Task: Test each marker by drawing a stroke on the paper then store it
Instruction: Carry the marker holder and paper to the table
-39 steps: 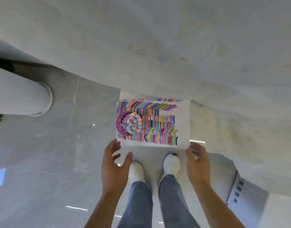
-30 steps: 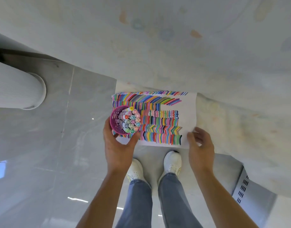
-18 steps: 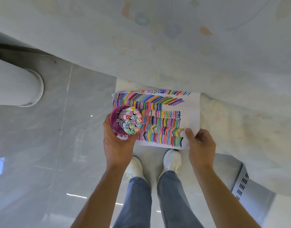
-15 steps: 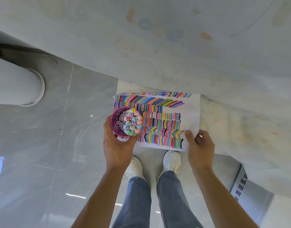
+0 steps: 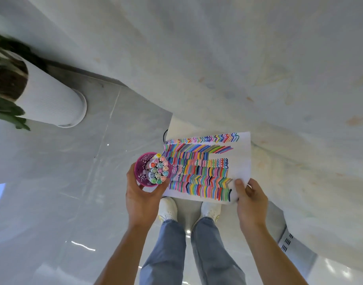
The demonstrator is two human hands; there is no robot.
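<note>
A magenta mesh cup (image 5: 141,169) holds several capped markers (image 5: 158,170) standing upright. My left hand (image 5: 142,199) grips the cup from below, just left of the paper. The white paper (image 5: 241,159) is covered with rows of coloured strokes and lies at the edge of the pale marble table (image 5: 258,79). My right hand (image 5: 251,199) pinches the paper's near right corner, which curls up off the table.
A white ribbed planter (image 5: 51,103) with a green plant stands on the grey tiled floor at the left. My legs and white shoes (image 5: 168,208) are below the table edge. A grey vented unit (image 5: 287,241) sits at the lower right.
My left hand reached in, took hold of the marker cup and has moved it left, off the paper. My right hand took hold of the paper's near right corner.
</note>
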